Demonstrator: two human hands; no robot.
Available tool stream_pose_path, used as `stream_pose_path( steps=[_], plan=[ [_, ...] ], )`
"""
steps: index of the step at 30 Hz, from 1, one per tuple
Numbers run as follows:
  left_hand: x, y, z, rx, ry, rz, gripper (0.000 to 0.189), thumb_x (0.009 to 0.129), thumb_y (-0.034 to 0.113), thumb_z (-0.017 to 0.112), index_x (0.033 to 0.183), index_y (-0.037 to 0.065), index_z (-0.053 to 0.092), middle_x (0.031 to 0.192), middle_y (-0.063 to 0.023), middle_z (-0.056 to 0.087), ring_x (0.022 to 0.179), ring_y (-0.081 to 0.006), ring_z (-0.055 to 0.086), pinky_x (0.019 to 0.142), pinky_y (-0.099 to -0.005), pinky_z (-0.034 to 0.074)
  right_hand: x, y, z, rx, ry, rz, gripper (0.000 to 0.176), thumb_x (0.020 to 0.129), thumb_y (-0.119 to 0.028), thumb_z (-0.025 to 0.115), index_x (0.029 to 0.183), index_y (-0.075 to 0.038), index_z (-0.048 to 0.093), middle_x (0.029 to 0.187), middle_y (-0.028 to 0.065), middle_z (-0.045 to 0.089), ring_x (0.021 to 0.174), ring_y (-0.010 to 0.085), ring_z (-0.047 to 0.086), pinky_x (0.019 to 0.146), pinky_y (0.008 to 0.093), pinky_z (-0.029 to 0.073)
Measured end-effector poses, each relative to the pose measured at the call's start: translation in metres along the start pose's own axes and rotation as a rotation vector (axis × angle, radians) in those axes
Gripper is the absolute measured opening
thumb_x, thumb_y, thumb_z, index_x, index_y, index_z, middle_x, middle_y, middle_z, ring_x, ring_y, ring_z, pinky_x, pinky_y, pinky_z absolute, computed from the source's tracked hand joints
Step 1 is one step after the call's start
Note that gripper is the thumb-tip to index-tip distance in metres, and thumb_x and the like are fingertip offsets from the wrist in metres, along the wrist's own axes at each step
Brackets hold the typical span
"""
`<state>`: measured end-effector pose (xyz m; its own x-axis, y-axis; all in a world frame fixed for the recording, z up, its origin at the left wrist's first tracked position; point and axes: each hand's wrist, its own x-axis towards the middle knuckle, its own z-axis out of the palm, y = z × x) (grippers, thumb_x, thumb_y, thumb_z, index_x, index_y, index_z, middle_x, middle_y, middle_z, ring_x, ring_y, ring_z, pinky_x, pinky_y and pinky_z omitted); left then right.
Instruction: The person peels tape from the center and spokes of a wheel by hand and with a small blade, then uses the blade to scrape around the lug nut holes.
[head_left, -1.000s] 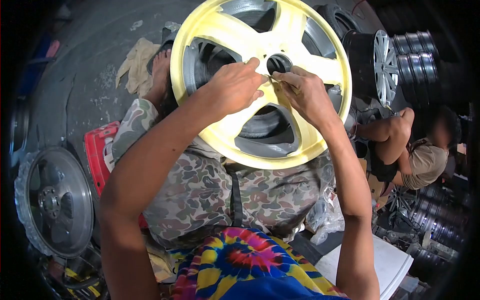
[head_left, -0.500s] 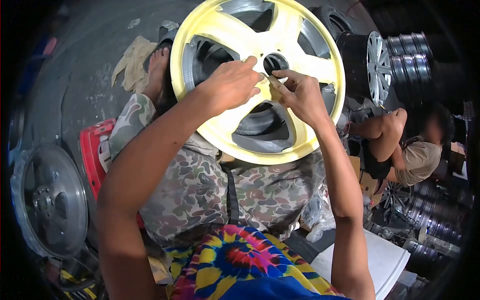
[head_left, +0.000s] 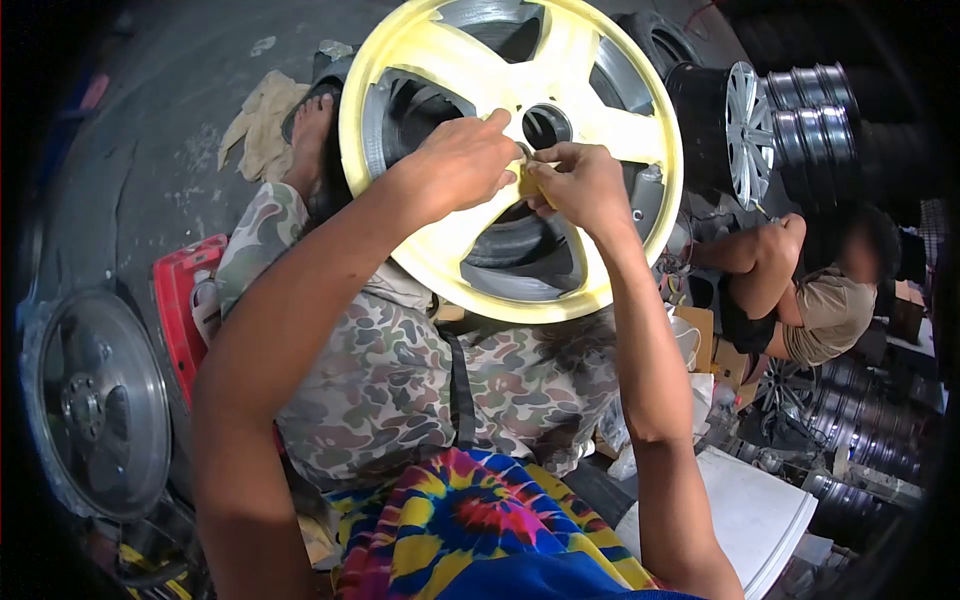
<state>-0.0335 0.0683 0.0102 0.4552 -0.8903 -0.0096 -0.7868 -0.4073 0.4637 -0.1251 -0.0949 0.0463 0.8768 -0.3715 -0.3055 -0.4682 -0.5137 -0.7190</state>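
Left fingers [head_left: 497, 122], right fingers [head_left: 562, 153] bent | near round hole [head_left: 546, 125] | pale-yellow, broad-spoked wheel [head_left: 450, 52]

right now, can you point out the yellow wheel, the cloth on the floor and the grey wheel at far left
yellow wheel [head_left: 632, 136], head view, on its right-hand spoke
cloth [head_left: 264, 122], head view, on its middle folds
grey wheel [head_left: 83, 408], head view, on its hub

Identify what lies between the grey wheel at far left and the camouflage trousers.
A red object, with a pale item against it, lies between the grey wheel and the camouflage trousers, seen in the head view.
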Motion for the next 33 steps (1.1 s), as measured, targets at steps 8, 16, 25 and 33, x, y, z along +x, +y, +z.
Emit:
stream_pose_path(
  steps=[8,16,25,33],
  plan=[
    [0.0,-0.002,0.0,-0.016,-0.018,-0.013,0.038,0.099,0.025,0.069,0.132,0.007,0.072,0.124,-0.0184,0.059,0.113,-0.0381,0.066,0.098,-0.0493,0.053,0.003,-0.009,0.008,0.008,0.034,0.082,0.031,0.089,-0.005,0.079,0.111,0.014,0.071,0.073,0.0173,0.075,0.062,0.02,0.076,0.057,0.0302,0.061],
    [0.049,-0.043,-0.048,-0.13,0.387,-0.026,0.042,0.101,0.04,0.064,0.101,-0.001,0.074,0.095,-0.0221,0.072,0.094,-0.0434,0.067,0.085,-0.0486,0.052,-0.061,0.069,-0.025,0.457,0.47,-0.033,0.05,0.099,-0.017,0.076,0.135,0.013,0.06,0.081,0.0093,0.07,0.065,0.0159,0.072,0.057,0.0258,0.055],
    [0.085,-0.104,-0.055,0.033,0.282,-0.219,0.08,0.107,0.062,0.045,0.081,-0.009,0.071,0.089,-0.0303,0.069,0.088,-0.0477,0.066,0.085,-0.0531,0.051,-0.137,0.135,-0.011,0.69,0.818,0.577,0.049,0.107,-0.041,0.065,0.135,-0.002,0.056,0.091,0.0007,0.061,0.066,0.0067,0.051,0.057,0.0227,0.041],
    [0.091,-0.1,-0.049,0.075,0.29,-0.344,0.092,0.106,0.071,0.035,0.072,-0.009,0.066,0.087,-0.0301,0.07,0.089,-0.0475,0.068,0.084,-0.0555,0.051,-0.089,0.114,0.066,1.132,1.145,0.345,0.058,0.116,-0.042,0.038,0.153,0.003,0.041,0.144,0.0146,0.056,0.13,0.0256,0.058,0.113,0.039,0.043]
  ],
)
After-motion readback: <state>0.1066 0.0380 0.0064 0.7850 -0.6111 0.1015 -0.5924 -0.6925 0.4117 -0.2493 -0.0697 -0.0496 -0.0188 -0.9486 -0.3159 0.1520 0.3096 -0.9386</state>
